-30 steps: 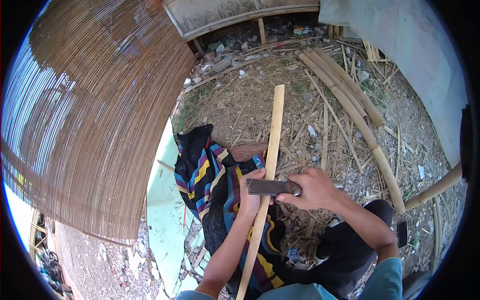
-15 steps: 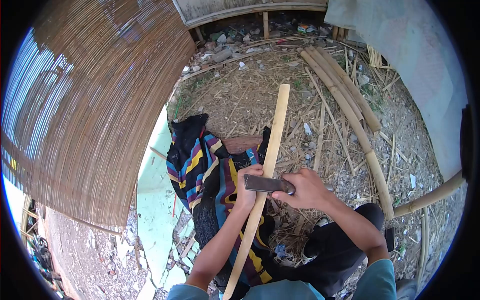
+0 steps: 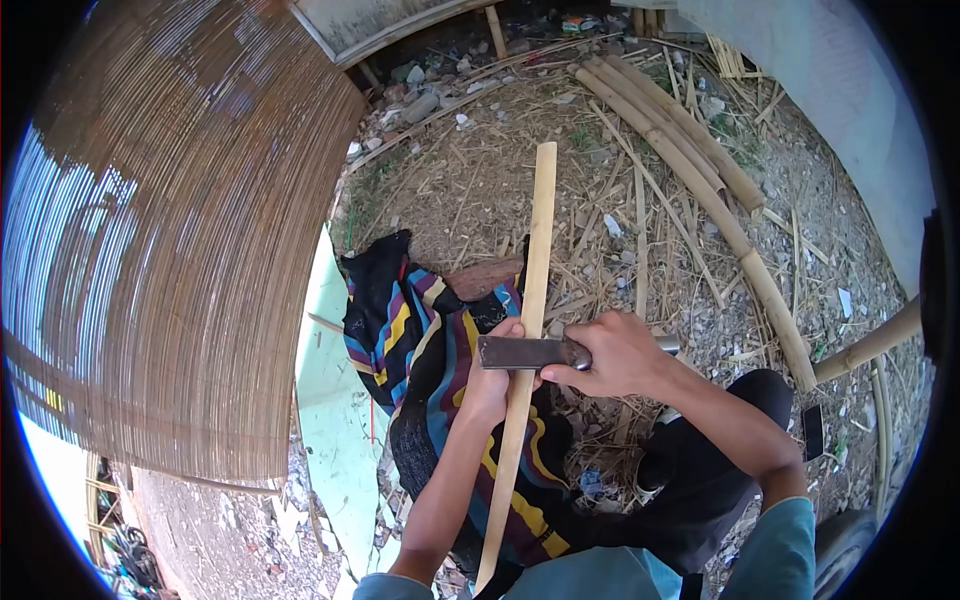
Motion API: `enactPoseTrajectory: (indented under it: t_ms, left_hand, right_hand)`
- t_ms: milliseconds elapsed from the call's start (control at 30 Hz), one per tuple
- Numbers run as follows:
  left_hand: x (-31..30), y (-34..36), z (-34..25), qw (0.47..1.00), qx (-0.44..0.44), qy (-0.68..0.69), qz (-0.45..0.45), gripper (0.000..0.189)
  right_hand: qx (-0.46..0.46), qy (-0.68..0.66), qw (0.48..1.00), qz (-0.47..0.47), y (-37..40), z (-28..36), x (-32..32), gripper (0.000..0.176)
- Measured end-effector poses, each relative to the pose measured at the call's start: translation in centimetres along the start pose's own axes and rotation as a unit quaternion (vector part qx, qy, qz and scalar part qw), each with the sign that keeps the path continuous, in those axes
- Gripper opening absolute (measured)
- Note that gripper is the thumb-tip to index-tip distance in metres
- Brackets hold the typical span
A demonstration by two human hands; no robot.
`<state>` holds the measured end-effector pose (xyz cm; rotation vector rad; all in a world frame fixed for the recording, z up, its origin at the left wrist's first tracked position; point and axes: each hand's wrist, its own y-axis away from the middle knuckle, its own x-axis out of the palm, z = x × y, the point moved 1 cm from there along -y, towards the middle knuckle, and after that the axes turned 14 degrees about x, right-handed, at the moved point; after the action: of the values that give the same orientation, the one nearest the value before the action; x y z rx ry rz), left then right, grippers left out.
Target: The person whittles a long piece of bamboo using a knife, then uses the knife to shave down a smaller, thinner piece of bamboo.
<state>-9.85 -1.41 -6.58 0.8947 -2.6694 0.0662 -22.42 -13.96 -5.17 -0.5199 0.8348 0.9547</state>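
A long pale bamboo strip runs from the ground ahead down over the lap. Around it, just behind the blade, my left hand is closed, partly hidden by the blade. A broad dark metal blade lies across the strip, its tip over my left hand. My right hand grips the blade's handle, whose metal end shows past the fist. Beneath the strip, a striped cloth in black, yellow, blue and purple covers the left leg.
A slatted bamboo screen stands at the left, beside a pale green sheet. Bamboo poles lie at the right on straw-littered ground. A black phone-like object is right of the knee. Reddish wood lies past the cloth.
The view has shifted and tilted slightly. The strip's far end now appears further left and stands more upright. The blade is still across the strip, and both hands keep their holds.
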Motion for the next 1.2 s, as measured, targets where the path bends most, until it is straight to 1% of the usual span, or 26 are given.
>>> enactPoseTrajectory:
  t_ms: [133, 233, 267, 333, 367, 400, 433, 467, 500, 533, 567, 600, 633, 700, 733, 800, 867, 933, 967, 1100, 1167, 1200]
  left_hand:
    - [-0.2, -0.8, 0.9, 1.000, 0.008, -0.015, 0.008, 0.030]
    - [-0.3, -0.7, 1.2, 0.999, 0.021, -0.025, -0.021, 0.031]
    - [-0.3, -0.6, 1.3, 0.999, 0.021, -0.026, -0.018, 0.031]
    - [0.0, -0.3, 1.0, 0.996, 0.045, -0.071, -0.015, 0.033]
    - [0.6, 0.0, 0.7, 0.993, 0.071, -0.093, -0.026, 0.032]
    - [0.3, -0.1, 1.1, 0.993, 0.071, -0.089, -0.026, 0.032]
    - [-0.2, -0.3, 1.7, 0.979, 0.130, -0.152, -0.030, 0.031]
    - [-0.3, -0.4, 1.9, 0.958, 0.190, -0.212, -0.033, 0.031]
    - [0.5, 0.1, 0.8, 0.967, 0.154, -0.198, -0.032, 0.032]
    - [0.8, 1.0, 1.1, 0.969, 0.152, -0.194, -0.033, 0.032]
    - [1.4, 2.1, 1.9, 0.965, 0.161, -0.208, 0.010, 0.032]
    - [2.0, 2.9, 2.5, 0.957, 0.173, -0.225, 0.060, 0.032]
    - [2.7, 3.3, 2.8, 0.956, 0.189, -0.212, 0.076, 0.031]
    - [2.1, 2.4, 3.0, 0.942, 0.227, -0.238, 0.066, 0.032]
    - [1.6, 2.0, 2.8, 0.937, 0.242, -0.245, 0.055, 0.033]
    - [0.7, 1.4, 2.1, 0.963, 0.209, -0.166, 0.033, 0.033]
    - [0.7, 0.9, 1.4, 0.966, 0.216, -0.144, 0.015, 0.033]
    - [0.9, 0.8, 1.2, 0.971, 0.203, -0.121, 0.012, 0.034]
    - [0.8, 0.6, 1.4, 0.970, 0.206, -0.130, 0.018, 0.034]
    - [0.8, 0.6, 1.7, 0.968, 0.206, -0.141, 0.022, 0.034]
    - [0.6, 0.3, 1.7, 0.969, 0.197, -0.148, 0.028, 0.034]
    - [0.6, 0.3, 1.6, 0.968, 0.201, -0.148, 0.027, 0.034]
  right_hand:
    - [0.017, 0.027, 0.999, -0.011, -0.4, -0.2, 0.0, 0.066]
    - [0.023, 0.029, 0.999, 0.010, -0.5, -0.1, 0.2, 0.071]
    - [0.025, 0.030, 0.999, 0.007, -0.5, 0.0, 0.0, 0.071]
    - [0.015, 0.045, 0.999, 0.023, -0.6, 0.3, -0.4, 0.072]
    - [0.016, 0.048, 0.998, 0.024, -0.7, 0.2, -0.4, 0.072]
    - [0.016, 0.053, 0.998, 0.026, -0.9, 0.1, -0.3, 0.073]
    - [0.015, 0.058, 0.998, 0.029, -1.3, -0.1, -0.2, 0.073]
    - [0.023, 0.061, 0.998, -0.006, -2.3, -0.8, -0.1, 0.073]
    - [0.030, 0.065, 0.997, -0.038, -3.8, -1.8, -0.3, 0.073]
    - [0.187, -0.072, 0.980, 0.000, -6.8, -3.5, -2.8, 0.073]
    - [0.296, -0.104, 0.949, -0.045, -10.2, -5.9, -6.2, 0.074]
    - [0.341, -0.003, 0.932, -0.122, -12.4, -8.1, -9.7, 0.079]
    - [0.383, -0.006, 0.913, -0.139, -13.5, -10.0, -12.6, 0.086]
    - [0.393, 0.007, 0.879, -0.272, -14.9, -14.6, -15.6, 0.093]
    - [0.395, 0.015, 0.875, -0.279, -14.1, -14.6, -16.8, 0.093]
    - [0.399, 0.003, 0.885, -0.240, -13.0, -14.0, -19.0, 0.097]
    - [0.402, 0.031, 0.881, -0.246, -11.8, -12.6, -19.7, 0.096]
    - [0.417, 0.044, 0.883, -0.212, -11.0, -12.5, -19.8, 0.096]
    - [0.410, 0.056, 0.873, -0.256, -11.1, -13.4, -19.2, 0.094]
    - [0.379, 0.064, 0.886, -0.260, -10.4, -14.3, -16.7, 0.089]
    - [0.371, 0.058, 0.910, -0.176, -9.0, -13.9, -14.1, 0.086]
    - [0.379, 0.063, 0.913, -0.136, -8.2, -13.5, -12.2, 0.085]
